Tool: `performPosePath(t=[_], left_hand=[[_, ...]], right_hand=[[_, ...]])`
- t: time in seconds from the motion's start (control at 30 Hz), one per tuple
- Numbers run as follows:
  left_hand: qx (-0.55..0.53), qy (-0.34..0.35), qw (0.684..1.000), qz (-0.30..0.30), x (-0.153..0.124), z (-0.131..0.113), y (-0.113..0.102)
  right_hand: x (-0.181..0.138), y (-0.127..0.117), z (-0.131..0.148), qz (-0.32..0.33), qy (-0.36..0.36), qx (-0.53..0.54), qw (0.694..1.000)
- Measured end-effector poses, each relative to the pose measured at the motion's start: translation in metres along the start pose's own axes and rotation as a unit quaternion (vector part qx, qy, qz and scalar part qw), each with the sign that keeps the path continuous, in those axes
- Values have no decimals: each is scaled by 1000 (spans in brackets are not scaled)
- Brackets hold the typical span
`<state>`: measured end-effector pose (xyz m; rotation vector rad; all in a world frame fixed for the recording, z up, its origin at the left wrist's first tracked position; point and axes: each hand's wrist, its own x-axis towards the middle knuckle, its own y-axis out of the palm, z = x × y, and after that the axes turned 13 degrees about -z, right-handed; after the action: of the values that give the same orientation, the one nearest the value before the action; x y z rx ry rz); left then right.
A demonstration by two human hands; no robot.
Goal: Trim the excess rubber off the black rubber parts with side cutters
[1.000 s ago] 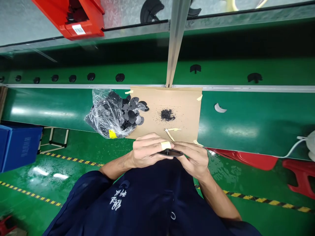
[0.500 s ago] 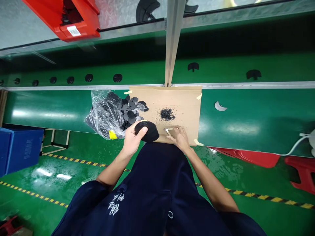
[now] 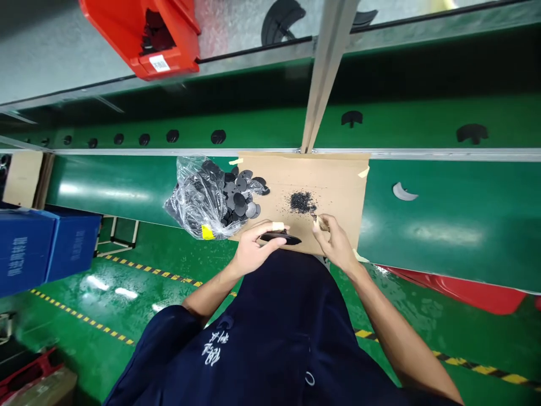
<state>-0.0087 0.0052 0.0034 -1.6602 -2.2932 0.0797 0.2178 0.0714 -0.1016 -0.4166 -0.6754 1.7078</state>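
Observation:
My left hand [image 3: 257, 248] grips a black round plate [image 3: 287, 238] between thumb and fingers, tilted so that it shows nearly edge-on, over the front edge of the cardboard sheet [image 3: 338, 175]. A pale wrap covers one of its fingertips. My right hand [image 3: 336, 242] is closed in a pinch at the lower right of a pile of tiny black bits [image 3: 301, 202]. Something small and dark shows at its fingertips, too small to name. Left of the cardboard, loose black discs [image 3: 239, 199] spill from a clear plastic bag [image 3: 196, 200] with a yellow label.
A grey crescent-shaped piece [image 3: 404, 192] lies on the green bench to the right. Behind the bench's metal rail, black parts [image 3: 172, 136] sit in a row. An upright metal post [image 3: 327, 73] rises behind the cardboard. An orange-red bin [image 3: 169, 62] stands at the back left.
The black plate in my left hand has turned from face-up to nearly edge-on. My right hand has moved closer to the pile, its fingers coming together. The view has shifted left.

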Motion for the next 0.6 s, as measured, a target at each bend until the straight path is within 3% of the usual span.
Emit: performPosePath(t=[0.1,0.23,0.37,0.6], left_hand=[[2,61,997,47,16,-5,4],[-23,124,989,76,35,-9,12],[-48,160,980,108,52,-9,20],[-61,168,975,131,74,-2,23]], right_hand=[[0,-49,43,-4,-76,99,992],[0,-93,80,-43,-179,78,980],[4,-106,88,-58,-226,11,972],[19,-108,86,-60,-237,-60,968]])
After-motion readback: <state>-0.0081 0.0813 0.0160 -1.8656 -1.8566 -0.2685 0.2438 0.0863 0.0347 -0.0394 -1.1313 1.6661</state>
